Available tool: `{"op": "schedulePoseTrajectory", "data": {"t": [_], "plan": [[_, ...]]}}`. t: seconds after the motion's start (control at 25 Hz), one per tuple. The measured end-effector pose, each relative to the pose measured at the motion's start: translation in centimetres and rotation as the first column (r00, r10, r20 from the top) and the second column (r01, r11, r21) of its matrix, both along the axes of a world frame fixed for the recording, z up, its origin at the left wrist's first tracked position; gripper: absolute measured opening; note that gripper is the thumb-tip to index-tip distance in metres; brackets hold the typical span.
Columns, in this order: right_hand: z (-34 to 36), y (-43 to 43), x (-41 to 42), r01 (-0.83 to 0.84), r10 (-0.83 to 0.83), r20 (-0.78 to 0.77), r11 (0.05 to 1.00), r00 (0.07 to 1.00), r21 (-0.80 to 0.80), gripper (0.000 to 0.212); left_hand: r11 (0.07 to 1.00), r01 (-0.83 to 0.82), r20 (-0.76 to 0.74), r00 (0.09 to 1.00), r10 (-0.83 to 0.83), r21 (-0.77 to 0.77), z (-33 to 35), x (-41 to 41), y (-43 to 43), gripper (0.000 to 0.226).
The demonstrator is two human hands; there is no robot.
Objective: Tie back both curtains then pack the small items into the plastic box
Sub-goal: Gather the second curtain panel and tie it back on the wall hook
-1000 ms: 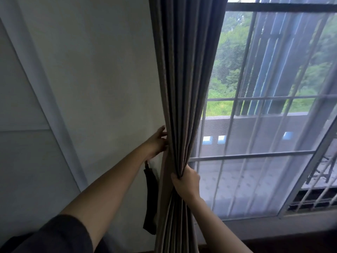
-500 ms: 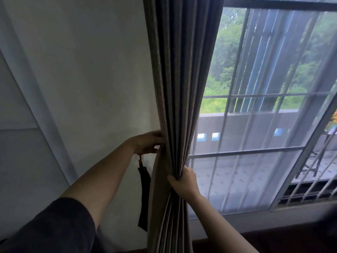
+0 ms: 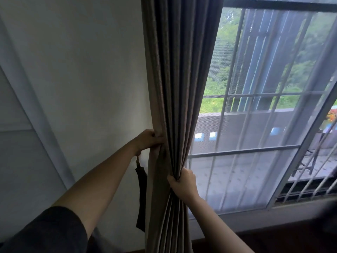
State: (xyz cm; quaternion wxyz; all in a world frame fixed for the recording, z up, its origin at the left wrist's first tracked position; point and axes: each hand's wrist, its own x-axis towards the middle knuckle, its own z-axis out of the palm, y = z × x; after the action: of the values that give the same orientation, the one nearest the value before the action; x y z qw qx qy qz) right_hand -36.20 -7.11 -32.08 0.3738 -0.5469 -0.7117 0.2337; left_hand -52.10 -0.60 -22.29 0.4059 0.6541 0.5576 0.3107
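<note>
- Two bare forearms reach up and away from me; a dark sleeve (image 3: 45, 232) covers my left upper arm at the bottom-left corner.
- Lower and nearer, my right hand (image 3: 184, 185) is clenched on the curtain (image 3: 178, 79), fingers wrapped round the bunched pleats from the window side.
- Higher up, my left hand (image 3: 148, 140) pinches the curtain's left edge, its fingers curled into the cloth on the wall side. The two hands are apart, one above the other, with the gathered folds between them.
- The curtain is a grey-brown pleated drape hanging in the middle of the view, between wall and window. Its long axis runs straight up and down, from the top edge past my hands to the bottom edge. It is wide at the top and squeezed narrowest at my right hand.
- A dark tie-back strap (image 3: 141, 194) dangles on a short cord just under my left hand, beside the curtain's left edge, pointing down. I cannot tell whether my hand holds the cord or it hangs from the wall.
- The pale wall (image 3: 82, 70) fills the left half behind my left arm.
- To the right, the curtain covers the window's left side. A metal window frame (image 3: 242, 151) and a fine insect screen (image 3: 237, 179) stand behind my right hand.
- Beyond the screen are a balcony wall (image 3: 246, 128) and, farthest off, green trees (image 3: 224, 52).
</note>
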Motion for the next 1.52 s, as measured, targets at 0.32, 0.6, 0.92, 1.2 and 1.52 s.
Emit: {"op": "schedulePoseTrajectory", "data": {"t": [0.32, 0.6, 0.92, 1.2, 1.52], "plan": [[0.1, 0.5, -1.0, 0.074, -0.075, 0.029, 0.996, 0.997, 0.053, 0.008, 0.893, -0.356, -0.093, 0.915, 0.393, 0.275, -2.8, 0.8, -1.4, 0.040], [-0.9, 0.3, -1.9, 0.042, -0.043, 0.017, 0.999, 0.999, 0.027, 0.044, 0.974, -0.012, -0.296, 0.952, 0.081, 0.228, -2.2, 0.0, -3.0, 0.033], [-1.3, 0.3, -2.9, 0.033, -0.034, -0.020, 0.998, 0.999, -0.048, 0.045, 0.998, 0.071, -0.234, 0.970, -0.070, -0.004, -2.9, -0.4, -3.5, 0.056], [-1.3, 0.2, -5.0, -0.077, 0.072, -0.082, 0.995, 0.994, -0.068, 0.060, 0.997, 0.077, -0.517, 0.854, -0.052, 0.027, 0.4, 3.1, -4.9, 0.085], [-4.3, 0.0, -5.6, -0.250, 0.220, -0.262, 0.964, 0.940, -0.086, 0.116, 0.941, -0.251, -0.435, 0.839, 0.328, 0.225, -1.7, 4.5, -4.9, 0.072]]}}
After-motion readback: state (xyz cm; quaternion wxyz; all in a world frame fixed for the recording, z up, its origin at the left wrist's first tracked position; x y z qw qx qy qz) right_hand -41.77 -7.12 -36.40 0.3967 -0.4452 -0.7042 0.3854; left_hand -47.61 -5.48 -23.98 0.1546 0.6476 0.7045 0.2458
